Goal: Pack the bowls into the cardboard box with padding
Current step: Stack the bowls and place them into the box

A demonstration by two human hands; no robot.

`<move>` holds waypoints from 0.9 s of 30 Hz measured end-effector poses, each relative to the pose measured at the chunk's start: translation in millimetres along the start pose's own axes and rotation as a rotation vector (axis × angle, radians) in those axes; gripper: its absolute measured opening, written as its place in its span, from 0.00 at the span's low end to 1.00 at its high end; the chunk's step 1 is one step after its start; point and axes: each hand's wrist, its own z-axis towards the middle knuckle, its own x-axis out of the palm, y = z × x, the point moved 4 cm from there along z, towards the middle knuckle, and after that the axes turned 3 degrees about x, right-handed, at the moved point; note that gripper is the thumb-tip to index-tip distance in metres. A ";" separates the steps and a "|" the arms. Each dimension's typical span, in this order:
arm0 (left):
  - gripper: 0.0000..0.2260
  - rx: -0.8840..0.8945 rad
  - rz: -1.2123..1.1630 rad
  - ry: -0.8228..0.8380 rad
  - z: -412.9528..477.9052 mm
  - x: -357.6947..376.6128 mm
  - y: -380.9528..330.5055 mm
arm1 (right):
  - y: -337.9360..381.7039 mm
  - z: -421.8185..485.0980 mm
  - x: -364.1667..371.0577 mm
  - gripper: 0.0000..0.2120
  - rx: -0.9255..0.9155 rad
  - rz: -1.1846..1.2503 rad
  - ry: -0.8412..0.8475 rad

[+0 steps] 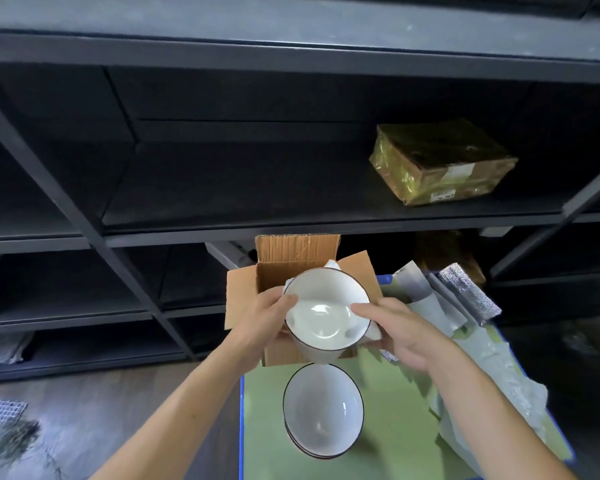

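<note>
The left hand (pixel 257 320) grips the left rim of a white bowl (pixel 326 313), thumb curled over the edge. The bowl is held above the open cardboard box (pixel 281 268), with white padding (pixel 373 332) showing under its edges. The right hand (pixel 402 337) pinches the bowl's right rim, thumb inside. Just below, a stack of bowls (pixel 323 410) rests on the green table (pixel 395 393). Further right lie foil wrap (pixel 468 292) and, on the shelf (pixel 291 209), a wrapped parcel (pixel 440 161).
</note>
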 end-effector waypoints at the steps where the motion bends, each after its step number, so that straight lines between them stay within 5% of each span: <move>1: 0.12 0.004 0.003 -0.004 3.8 -2.2 -1.0 | 1.8 1.6 0.5 0.12 0.014 0.000 0.000; 11: 0.10 -0.021 0.224 -0.135 50.8 -22.0 -11.5 | 28.1 47.4 4.4 0.07 0.054 -0.436 -0.103; 22: 0.15 -0.175 1.005 -0.279 91.9 -33.0 -12.9 | 20.4 103.0 31.9 0.11 0.125 -0.755 -0.086; 27: 0.08 -0.226 0.889 -0.398 88.3 -26.3 -13.8 | 14.9 118.6 37.1 0.12 0.146 -0.970 -0.151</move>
